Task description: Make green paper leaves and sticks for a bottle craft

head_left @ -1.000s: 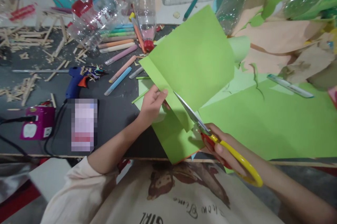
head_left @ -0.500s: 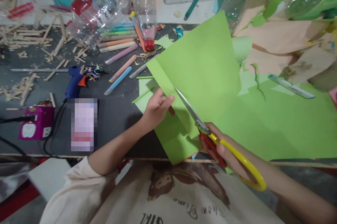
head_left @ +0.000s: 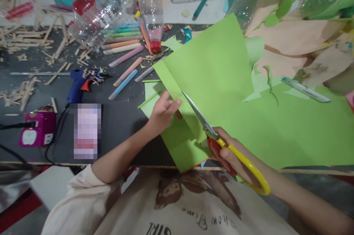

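A light green sheet of paper point(head_left: 212, 54) is raised above the table, with a narrow strip along its left edge. My left hand point(head_left: 163, 111) pinches that strip between thumb and fingers. My right hand point(head_left: 231, 150) grips a pair of scissors point(head_left: 218, 141) with one yellow and one red handle. Their blades lie along the strip's inner side, pointing up and left, and the tip is close to my left thumb. More green paper point(head_left: 293, 132) lies beneath and to the right, partly covered by my right hand and the raised sheet.
On the left are a blue glue gun point(head_left: 76, 86), a purple box point(head_left: 37, 128) with a cable, a blurred-out phone point(head_left: 87, 132) and scattered wooden sticks. Markers point(head_left: 123, 84) and clear plastic bottles point(head_left: 151, 10) stand behind. A cutter knife point(head_left: 305, 89) lies right, near crumpled beige paper point(head_left: 290, 39).
My right hand and the scissors have shifted slightly left, and the handles sit closer together. The left hand keeps its pinch on the paper.
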